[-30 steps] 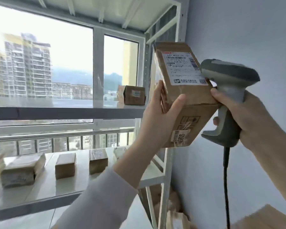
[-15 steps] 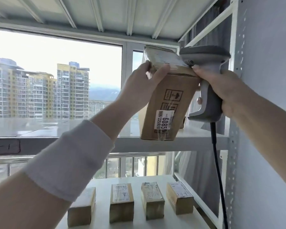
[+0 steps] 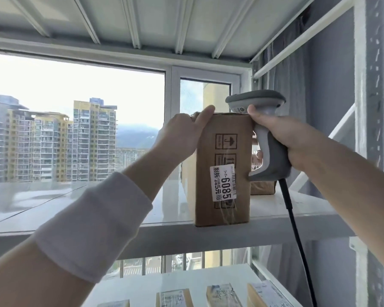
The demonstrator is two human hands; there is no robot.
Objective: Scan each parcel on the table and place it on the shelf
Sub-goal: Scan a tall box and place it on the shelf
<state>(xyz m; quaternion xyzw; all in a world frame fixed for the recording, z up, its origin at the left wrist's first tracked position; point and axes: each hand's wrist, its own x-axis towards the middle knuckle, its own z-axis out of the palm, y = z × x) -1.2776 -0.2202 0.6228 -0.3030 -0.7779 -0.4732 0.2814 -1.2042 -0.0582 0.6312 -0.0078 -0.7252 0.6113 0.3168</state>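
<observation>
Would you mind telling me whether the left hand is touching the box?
Touching. The head view shows the left hand gripping the box at its upper left corner, thumb lying against the top edge, with no gap visible.

- Left hand [image 3: 182, 134]: fingers were hidden behind the parcel [image 3: 222, 165].
- Second parcel [image 3: 263, 187] behind the scanner [image 3: 269, 151] grip was mostly covered, label unreadable.
- Lower parcels [image 3: 222, 294], below the grip, were cropped.
</observation>
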